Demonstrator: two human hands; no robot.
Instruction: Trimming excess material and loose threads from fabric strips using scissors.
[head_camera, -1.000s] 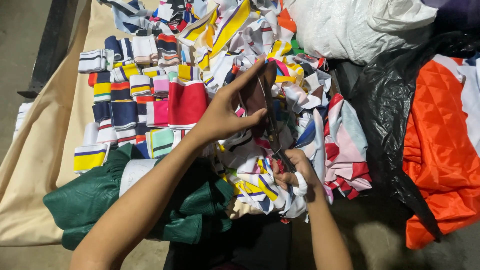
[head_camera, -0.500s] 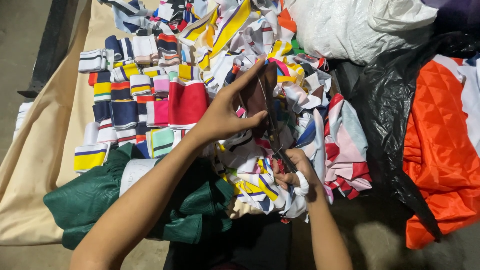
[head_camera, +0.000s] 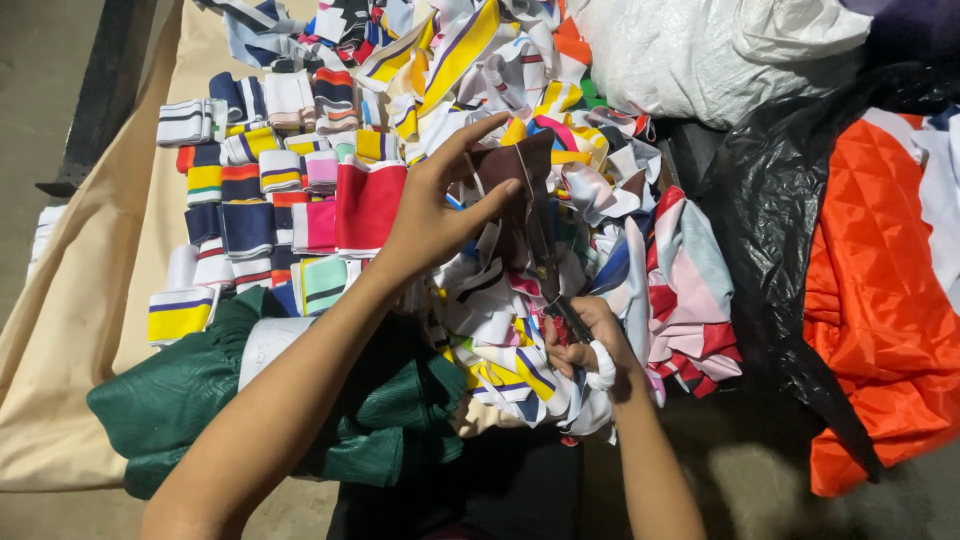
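Green cloth (head_camera: 180, 400) lies nearest; just beyond, the right hand (head_camera: 585, 340) is clenched on scissors (head_camera: 550, 275) whose blades run up into a dark maroon fabric piece (head_camera: 515, 185). The left hand (head_camera: 435, 215) pinches that piece taut above the striped scraps (head_camera: 260, 200). Cutting cleanly probably means keeping the fabric stretched and fingertips off the blade line.

Dim grey concrete floor (head_camera: 40, 110) under a beige sheet (head_camera: 80, 330), dark beam (head_camera: 100, 95) alongside.
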